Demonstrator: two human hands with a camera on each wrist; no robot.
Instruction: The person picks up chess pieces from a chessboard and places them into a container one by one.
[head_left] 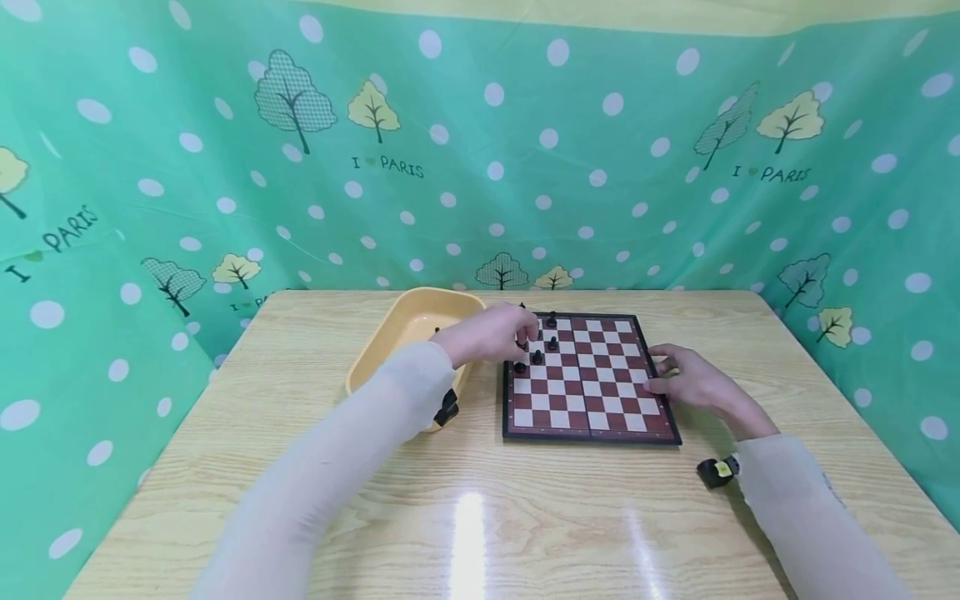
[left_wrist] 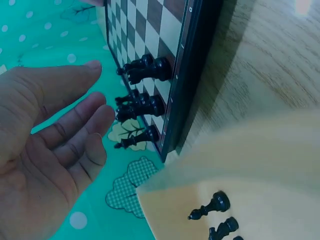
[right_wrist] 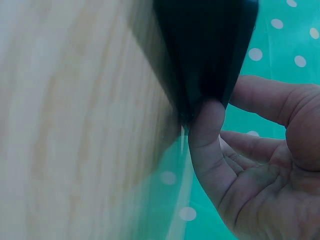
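A folding chessboard (head_left: 551,387) in brown and white squares lies on the table, with several black chess pieces (head_left: 537,357) standing near its left and far sides. My left hand (head_left: 491,331) hovers over its far left corner. In the left wrist view, the thumb and fingers of the left hand (left_wrist: 55,125) are apart and I see nothing between them; black chess pieces (left_wrist: 142,106) stand just beyond the fingertips. My right hand (head_left: 693,379) holds the board's right edge, thumb on top. From the right wrist, the fingers (right_wrist: 207,130) bend against the board's dark edge (right_wrist: 207,55).
Left of the board stands a pale orange tray (head_left: 363,354), partly behind my left arm. Black chess pieces (left_wrist: 212,205) lie inside it. The wooden table (head_left: 420,517) stretches toward me, and a green dotted curtain (head_left: 525,108) hangs behind and at both sides.
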